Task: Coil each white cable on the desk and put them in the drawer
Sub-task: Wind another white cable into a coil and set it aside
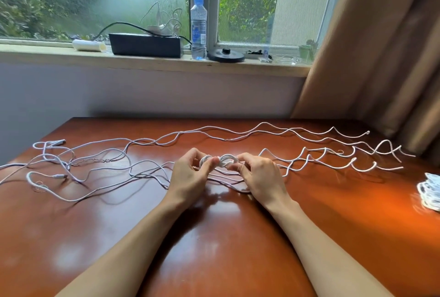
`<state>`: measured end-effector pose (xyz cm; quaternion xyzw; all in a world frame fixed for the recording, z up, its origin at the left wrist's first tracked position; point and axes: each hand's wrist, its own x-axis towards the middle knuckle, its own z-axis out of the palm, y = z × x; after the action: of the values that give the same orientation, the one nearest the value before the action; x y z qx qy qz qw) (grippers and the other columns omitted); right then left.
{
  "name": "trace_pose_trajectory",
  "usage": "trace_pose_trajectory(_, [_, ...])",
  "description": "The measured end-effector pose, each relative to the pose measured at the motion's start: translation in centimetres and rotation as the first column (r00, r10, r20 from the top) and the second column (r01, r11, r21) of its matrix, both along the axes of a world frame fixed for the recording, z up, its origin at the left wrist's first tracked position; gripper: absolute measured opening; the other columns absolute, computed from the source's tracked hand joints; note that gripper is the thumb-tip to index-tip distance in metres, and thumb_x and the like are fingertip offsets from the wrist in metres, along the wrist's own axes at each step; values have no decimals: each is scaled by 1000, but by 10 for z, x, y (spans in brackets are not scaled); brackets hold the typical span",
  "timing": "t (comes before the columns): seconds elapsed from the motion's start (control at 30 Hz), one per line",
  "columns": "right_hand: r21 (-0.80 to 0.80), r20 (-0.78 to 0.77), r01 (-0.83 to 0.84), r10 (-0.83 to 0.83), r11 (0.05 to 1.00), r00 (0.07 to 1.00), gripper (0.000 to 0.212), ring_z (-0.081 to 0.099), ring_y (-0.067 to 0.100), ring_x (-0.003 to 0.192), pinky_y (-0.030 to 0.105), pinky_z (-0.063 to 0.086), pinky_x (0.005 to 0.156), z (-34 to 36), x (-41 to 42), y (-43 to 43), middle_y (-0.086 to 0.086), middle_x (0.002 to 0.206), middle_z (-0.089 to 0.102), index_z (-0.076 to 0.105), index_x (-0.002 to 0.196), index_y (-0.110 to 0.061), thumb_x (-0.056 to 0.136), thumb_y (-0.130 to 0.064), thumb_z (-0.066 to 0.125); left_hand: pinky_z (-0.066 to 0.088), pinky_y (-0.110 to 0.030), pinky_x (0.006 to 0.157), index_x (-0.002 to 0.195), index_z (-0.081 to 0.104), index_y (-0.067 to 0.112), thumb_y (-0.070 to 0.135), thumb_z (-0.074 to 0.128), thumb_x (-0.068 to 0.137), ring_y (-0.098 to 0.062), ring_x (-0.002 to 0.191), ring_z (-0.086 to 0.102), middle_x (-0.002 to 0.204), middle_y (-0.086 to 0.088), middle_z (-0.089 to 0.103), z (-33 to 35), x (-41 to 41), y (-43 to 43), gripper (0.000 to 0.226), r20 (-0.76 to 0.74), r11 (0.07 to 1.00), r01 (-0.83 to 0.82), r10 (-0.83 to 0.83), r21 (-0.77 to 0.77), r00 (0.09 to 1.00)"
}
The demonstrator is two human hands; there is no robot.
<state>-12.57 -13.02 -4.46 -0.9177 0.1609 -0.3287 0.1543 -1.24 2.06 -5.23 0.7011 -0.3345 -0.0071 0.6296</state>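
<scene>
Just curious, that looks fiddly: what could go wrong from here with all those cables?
1. The left hand and right hand pinch the small coil with fingertips only; it could spring open.
2. The loose cables cross at the left of the desk, so pulling one may drag or knot the others.

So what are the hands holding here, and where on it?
A small coiled white cable: left hand pinches its left loop, right hand its right loop.

coiled cable: cut by right edge | loose cables: leave left edge
</scene>
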Motion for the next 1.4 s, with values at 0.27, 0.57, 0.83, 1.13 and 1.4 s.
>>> trace_pose_trajectory(0.27, [-223,13,117,-118,968,993,51,63,25,73,36,52,60,2,-9,0,-5,73,66,68,82,-28,89,-69,40,47,-41,61,72,58,21,56,67,87,-20,62,54,64,2,57,-6,3,2,39,175,992,-69,49,108,983])
trace_pose_trajectory(0.57, [-96,-78,46,-54,994,996,25,56,28,96,42,49,78,-1,-47,-5,2,93,59,64,88,-16,94,-41,67,48,-29,69,96,70,14,23,68,96,-8,71,59,75,5,67,-7,-27,2,9,258,974,67,-123,215,958])
trace_pose_trajectory(0.83, [-50,-22,70,-71,996,997,32,50,13,87,28,40,73,8,-113,-11,-9,89,56,62,116,-19,92,-37,71,49,-31,70,119,67,19,25,68,96,-10,66,58,75,8,63,0,-75,-19,24,322,968,129,-195,216,926])
trace_pose_trajectory(1.13, [-141,-94,208,-222,968,970,31,54,13,88,32,51,71,7,-191,-54,-11,87,59,62,110,-29,93,-56,61,42,-25,75,124,66,17,22,75,89,-9,79,54,97,9,64,0,-127,-72,37,421,901,243,-389,359,819])
trace_pose_trajectory(1.4, [-129,-97,343,-356,931,930,29,56,16,88,29,41,67,3,-246,-94,-9,84,61,65,106,-30,91,-55,64,40,-28,73,116,63,29,32,72,89,-16,89,57,94,15,57,-1,-173,-131,29,464,866,201,-426,458,777])
